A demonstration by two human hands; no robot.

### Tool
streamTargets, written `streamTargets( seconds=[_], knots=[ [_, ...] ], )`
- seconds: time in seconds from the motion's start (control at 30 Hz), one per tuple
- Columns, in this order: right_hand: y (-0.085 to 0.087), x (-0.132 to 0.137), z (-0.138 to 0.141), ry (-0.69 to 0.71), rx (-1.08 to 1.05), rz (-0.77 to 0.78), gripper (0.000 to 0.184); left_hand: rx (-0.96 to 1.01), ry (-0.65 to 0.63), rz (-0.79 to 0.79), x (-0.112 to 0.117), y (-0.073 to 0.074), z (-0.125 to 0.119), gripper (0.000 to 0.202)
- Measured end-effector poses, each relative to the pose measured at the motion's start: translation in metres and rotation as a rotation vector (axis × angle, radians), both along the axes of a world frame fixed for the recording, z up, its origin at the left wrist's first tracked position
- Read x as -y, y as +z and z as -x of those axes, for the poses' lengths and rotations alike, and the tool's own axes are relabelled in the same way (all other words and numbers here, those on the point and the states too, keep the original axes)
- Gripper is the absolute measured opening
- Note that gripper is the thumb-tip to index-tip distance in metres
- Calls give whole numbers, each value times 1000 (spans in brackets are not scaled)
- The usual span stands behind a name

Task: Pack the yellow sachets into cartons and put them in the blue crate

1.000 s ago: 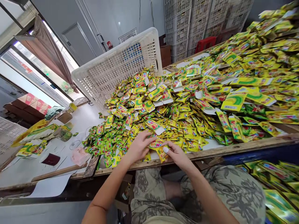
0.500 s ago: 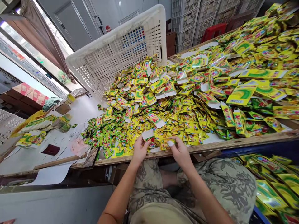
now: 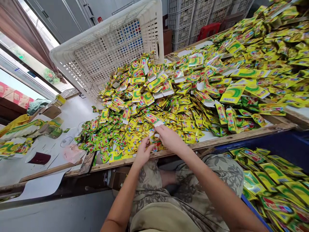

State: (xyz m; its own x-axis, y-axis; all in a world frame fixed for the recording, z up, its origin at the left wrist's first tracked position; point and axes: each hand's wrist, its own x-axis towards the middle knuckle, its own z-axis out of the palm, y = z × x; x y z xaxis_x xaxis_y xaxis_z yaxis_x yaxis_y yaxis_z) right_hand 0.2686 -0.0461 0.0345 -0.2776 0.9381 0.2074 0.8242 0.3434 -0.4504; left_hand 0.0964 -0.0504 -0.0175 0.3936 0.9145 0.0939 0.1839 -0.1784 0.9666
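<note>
Low over the table's front edge, my left hand (image 3: 144, 153) pinches a small yellow, green and red carton (image 3: 156, 147) from its left side. My right hand (image 3: 170, 139) reaches across from the right, its thumb and fingers closed at the carton's upper, open end. Whether a packet is under those fingers is hidden. Just behind the hands spreads a heap of small yellow and green packets (image 3: 131, 137). Another carton (image 3: 154, 119) with a white flap lies on this heap, close to my right fingertips.
A white plastic basket (image 3: 106, 35) lies tipped on its side behind a pile of cartons (image 3: 142, 96). More cartons cover the table at right. A blue bin (image 3: 256, 214) of packages stands low at right. A wooden strip (image 3: 217, 140) edges the table. At left lies a dark red object (image 3: 40, 158).
My right hand has moved left, bringing a small yellow packet to the carton's open end; the packet no longer shows. My left hand still holds the carton. The view has shifted right.
</note>
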Motion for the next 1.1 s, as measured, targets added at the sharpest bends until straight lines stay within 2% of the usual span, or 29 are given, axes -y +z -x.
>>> streamTargets(
  seconds=[0.1, 0.2, 0.27, 0.37, 0.47, 0.57, 0.7, 0.93, 1.0, 1.1],
  knots=[
    [19, -2, 4, 69, 174, 72, 19, -10, 12, -5, -1, -2, -3, 36],
    [28, -7, 10, 185, 269, 80, 18, 22, 23, -6, -2, -5, -3, 36],
    [27, -12, 9, 254, 248, 104, 21, 61, 30, 16, -3, -5, -2, 37],
    [20, -19, 0, 319, 75, 151, 33, 126, 7, 75, -2, -5, 0, 37],
    [15, -24, -9, 282, 0, 129, 31, 147, -19, 97, -2, -3, 2, 36],
    [13, -27, -9, 232, 63, 97, 27, 123, -11, 103, -4, -2, 1, 37],
    [11, -32, -2, 244, 107, 94, 25, 187, -24, 134, -4, 0, -1, 41],
    [24, -26, 1, 315, 220, 88, 24, 229, 51, 161, -4, -8, -3, 49],
    [27, -22, 4, 348, 261, 103, 22, 238, 61, 168, -6, -10, -4, 47],
    [25, -18, 9, 321, 299, 120, 15, 214, 78, 145, -7, -11, -6, 41]
  ],
)
